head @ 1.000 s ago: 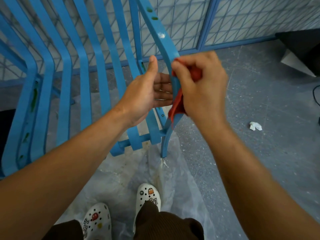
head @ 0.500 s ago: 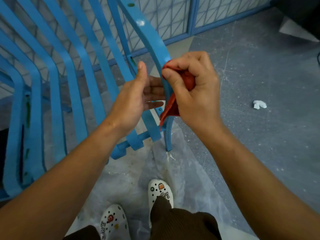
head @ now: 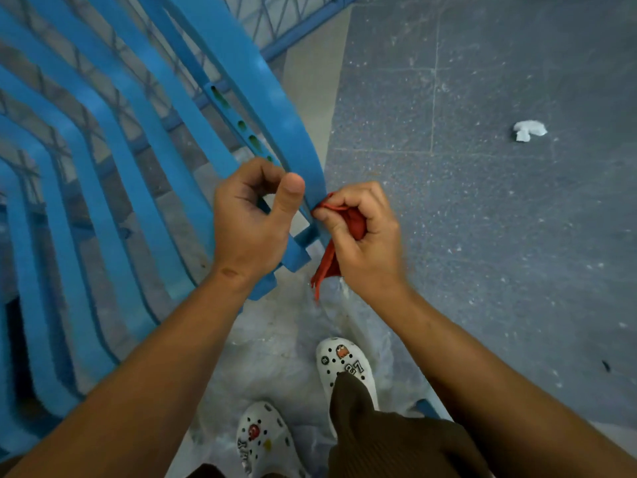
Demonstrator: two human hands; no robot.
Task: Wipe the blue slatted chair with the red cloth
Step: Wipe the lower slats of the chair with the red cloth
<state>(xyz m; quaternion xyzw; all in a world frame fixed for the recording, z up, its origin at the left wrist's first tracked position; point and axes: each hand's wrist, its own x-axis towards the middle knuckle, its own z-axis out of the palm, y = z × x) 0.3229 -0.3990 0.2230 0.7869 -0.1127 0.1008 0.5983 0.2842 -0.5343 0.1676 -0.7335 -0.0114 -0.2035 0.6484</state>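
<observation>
The blue slatted chair fills the left and upper middle of the head view, its slats curving down toward my feet. My left hand curls its fingers round the outermost slat near its lower end, thumb up against the slat's face. My right hand holds the bunched red cloth in a closed fist and presses it to the right edge of that same slat. A tail of the cloth hangs below the fist.
A crumpled white scrap lies on the grey speckled floor to the right. Clear plastic sheeting covers the floor under the chair's end and my white clogs. A blue mesh fence runs behind the chair.
The view has tipped further down and closer. My left hand went from flat fingers behind the slat to curled round it. My right hand slid the cloth down toward the slat's lower end.
</observation>
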